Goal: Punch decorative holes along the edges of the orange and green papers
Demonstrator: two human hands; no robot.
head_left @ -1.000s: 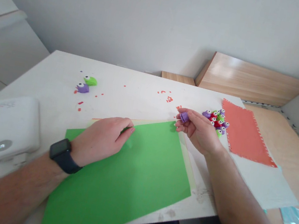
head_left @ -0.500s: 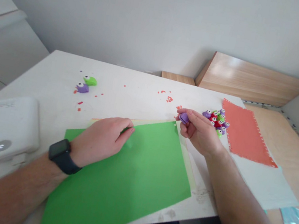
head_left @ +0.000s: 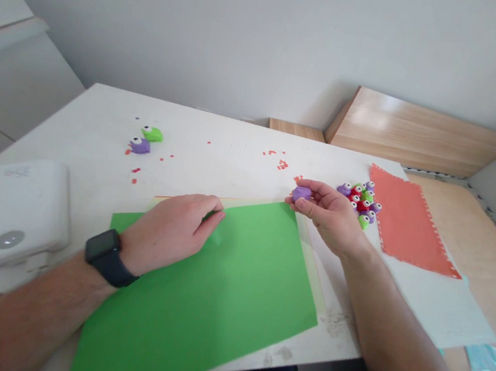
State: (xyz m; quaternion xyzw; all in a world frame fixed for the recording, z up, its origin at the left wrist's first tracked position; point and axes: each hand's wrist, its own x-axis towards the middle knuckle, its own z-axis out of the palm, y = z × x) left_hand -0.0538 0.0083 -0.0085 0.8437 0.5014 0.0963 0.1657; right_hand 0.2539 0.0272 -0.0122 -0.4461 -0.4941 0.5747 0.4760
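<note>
A green paper sheet (head_left: pixel 220 289) lies on the white table (head_left: pixel 216 148) in front of me. My left hand (head_left: pixel 173 230), a dark watch on its wrist, rests curled on the sheet's upper left part, fingertips pressing the paper. My right hand (head_left: pixel 329 216) is closed on a small purple paper punch (head_left: pixel 301 193), held just above the sheet's far right corner. Behind that hand sits a cluster of several purple, red and green punches (head_left: pixel 363 202).
A red paper sheet (head_left: pixel 406 229) with a punched edge lies at the right over pale sheets (head_left: pixel 438 305). A green punch (head_left: pixel 152 133) and a purple punch (head_left: pixel 140 145) sit far left among red scraps. A white device (head_left: pixel 20 212) stands at the left edge.
My right hand has turned the purple punch and shifted it slightly left over the green sheet's corner. The left hand has stayed on the paper.
</note>
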